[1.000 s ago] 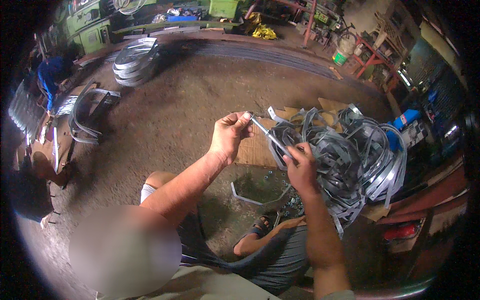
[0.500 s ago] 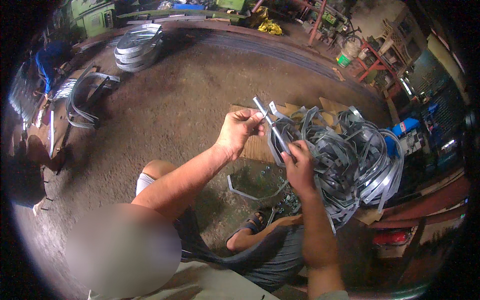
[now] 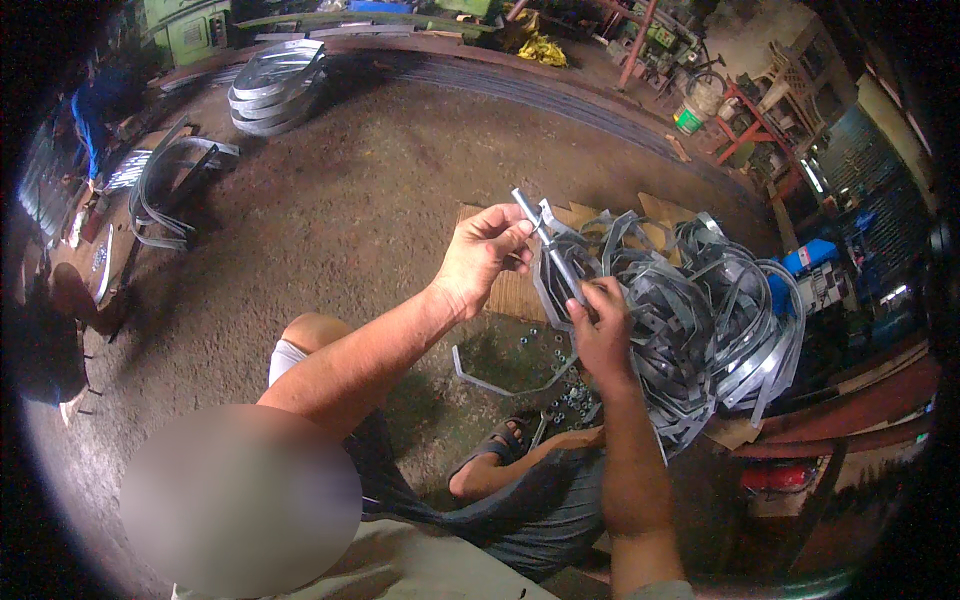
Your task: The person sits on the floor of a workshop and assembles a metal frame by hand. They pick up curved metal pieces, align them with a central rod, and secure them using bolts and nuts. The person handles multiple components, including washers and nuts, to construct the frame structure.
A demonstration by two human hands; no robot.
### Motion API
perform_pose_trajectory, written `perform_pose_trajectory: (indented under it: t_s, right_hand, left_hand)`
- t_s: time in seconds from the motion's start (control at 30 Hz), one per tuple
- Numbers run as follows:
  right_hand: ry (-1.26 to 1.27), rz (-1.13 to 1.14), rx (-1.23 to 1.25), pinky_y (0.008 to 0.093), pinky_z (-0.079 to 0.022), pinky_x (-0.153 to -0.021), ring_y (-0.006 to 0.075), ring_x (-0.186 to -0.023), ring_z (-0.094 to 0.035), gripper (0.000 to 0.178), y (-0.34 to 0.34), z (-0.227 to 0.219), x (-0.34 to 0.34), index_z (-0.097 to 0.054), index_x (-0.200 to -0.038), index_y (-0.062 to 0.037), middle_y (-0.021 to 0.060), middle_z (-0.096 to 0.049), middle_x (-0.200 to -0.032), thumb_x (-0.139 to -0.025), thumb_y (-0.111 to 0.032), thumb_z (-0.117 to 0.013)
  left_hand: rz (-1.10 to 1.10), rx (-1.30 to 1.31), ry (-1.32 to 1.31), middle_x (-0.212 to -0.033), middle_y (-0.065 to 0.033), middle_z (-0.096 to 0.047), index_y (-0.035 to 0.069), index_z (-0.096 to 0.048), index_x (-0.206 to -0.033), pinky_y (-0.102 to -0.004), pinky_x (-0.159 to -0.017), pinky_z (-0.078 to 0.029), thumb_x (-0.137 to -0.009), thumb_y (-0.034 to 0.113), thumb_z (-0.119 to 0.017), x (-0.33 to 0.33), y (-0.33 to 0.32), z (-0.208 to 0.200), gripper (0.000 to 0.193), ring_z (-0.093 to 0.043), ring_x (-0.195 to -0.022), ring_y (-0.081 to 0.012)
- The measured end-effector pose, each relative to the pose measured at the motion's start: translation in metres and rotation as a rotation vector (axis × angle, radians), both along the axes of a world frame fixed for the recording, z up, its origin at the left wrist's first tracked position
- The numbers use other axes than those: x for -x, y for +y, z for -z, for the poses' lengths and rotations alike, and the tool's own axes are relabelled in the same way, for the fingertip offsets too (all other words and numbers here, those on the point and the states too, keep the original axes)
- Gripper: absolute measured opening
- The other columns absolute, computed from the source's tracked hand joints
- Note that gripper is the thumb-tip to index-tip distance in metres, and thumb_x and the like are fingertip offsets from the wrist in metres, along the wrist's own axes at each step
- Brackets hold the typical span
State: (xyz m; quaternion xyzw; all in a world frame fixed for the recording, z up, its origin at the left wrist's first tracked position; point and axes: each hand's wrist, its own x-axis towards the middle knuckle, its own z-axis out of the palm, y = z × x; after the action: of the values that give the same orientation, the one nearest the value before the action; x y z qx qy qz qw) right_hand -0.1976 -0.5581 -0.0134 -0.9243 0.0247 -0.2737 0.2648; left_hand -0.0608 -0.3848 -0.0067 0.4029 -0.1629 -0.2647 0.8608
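The left fingers (image 3: 517,234) pinch a grey metal rod (image 3: 561,258) near its upper end; the right fingers (image 3: 603,292) wrap its lower end, holding it tilted. Bent metal strips (image 3: 690,320) pile over cardboard (image 3: 512,297) on the brown floor (image 3: 380,200); green machinery (image 3: 190,35) stands at the room's far left.

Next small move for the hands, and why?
Probably hold the right hand steady while the left hand firms its pinch: the right grips the metal rod low down; the left fingertips are at its upper part, how firmly is unclear.
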Motion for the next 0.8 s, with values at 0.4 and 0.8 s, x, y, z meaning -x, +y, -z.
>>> perform_pose_trajectory:
  t_s: [0.4, 0.8]
  right_hand:
    - [-0.012, 0.106, 0.047, 0.0426, -0.048, -0.079, 0.0360, -0.091, -0.059, 0.028, -0.003, -0.006, -0.001, -0.068, -0.105, -0.0038, 0.0158, -0.058, -0.100, -0.077, -0.006, -0.071]
    - [0.099, -0.075, 0.179, 0.0454, -0.050, -0.075, 0.0387, -0.092, -0.060, 0.025, 0.008, 0.003, -0.005, -0.067, -0.104, -0.0073, 0.0166, -0.056, -0.105, -0.080, -0.011, -0.069]
  left_hand:
    - [-0.225, -0.436, -0.279, -0.114, -0.0087, -0.060, 0.003, -0.058, -0.119, -0.0334, -0.081, -0.049, -0.089, 0.023, -0.069, 0.001, -0.003, 0.010, 0.037, -0.058, -0.097, -0.0191]
    - [-0.016, -1.026, -1.671, -0.092, -0.0100, -0.067, 0.013, -0.068, -0.103, -0.0449, -0.079, -0.049, -0.086, 0.043, -0.062, 0.000, 0.014, 0.003, 0.035, -0.065, -0.088, -0.0312]
